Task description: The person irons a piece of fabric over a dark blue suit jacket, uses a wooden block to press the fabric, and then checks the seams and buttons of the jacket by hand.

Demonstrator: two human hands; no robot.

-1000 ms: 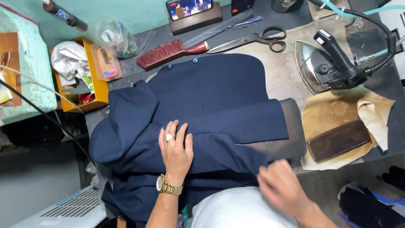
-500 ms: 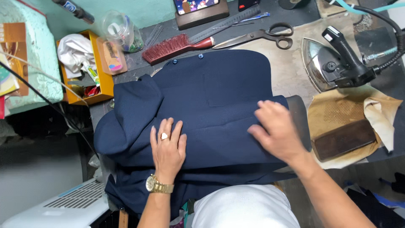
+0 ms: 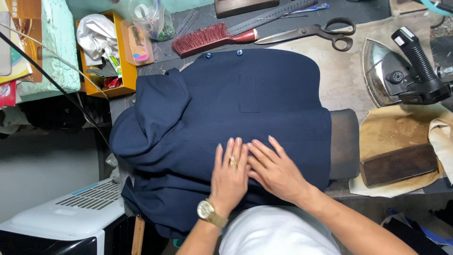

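Head view: left hand (image 3: pixel 230 175) and right hand (image 3: pixel 275 168) flat on jacket (image 3: pixel 255 99).

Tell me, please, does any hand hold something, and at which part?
Nothing is held. The left hand and right hand lie flat, side by side, on the navy jacket, pressing its lower part.

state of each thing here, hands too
navy jacket: spread flat, sleeve bunched at left
left hand: flat on jacket, empty
right hand: flat on jacket, touching left hand
scissors: closed, lying on table
iron: resting on table, unheld
brush: lying above jacket
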